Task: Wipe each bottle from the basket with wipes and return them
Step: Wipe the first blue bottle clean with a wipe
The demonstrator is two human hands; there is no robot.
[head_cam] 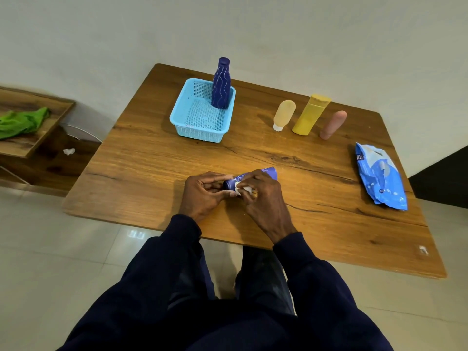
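A small purple tube lies sideways over the near middle of the wooden table. My left hand grips its dark cap end. My right hand pinches a white wipe against the tube near the cap and hides much of the tube's body. A tall dark blue bottle with wavy lines stands in the far right corner of the light blue basket. To the right stand a pale peach tube, a yellow bottle and a pink tube.
A blue pack of wipes lies near the table's right edge. Left of the table is a low wooden shelf with a green cloth on it and a crumpled white scrap below. The floor is pale tile.
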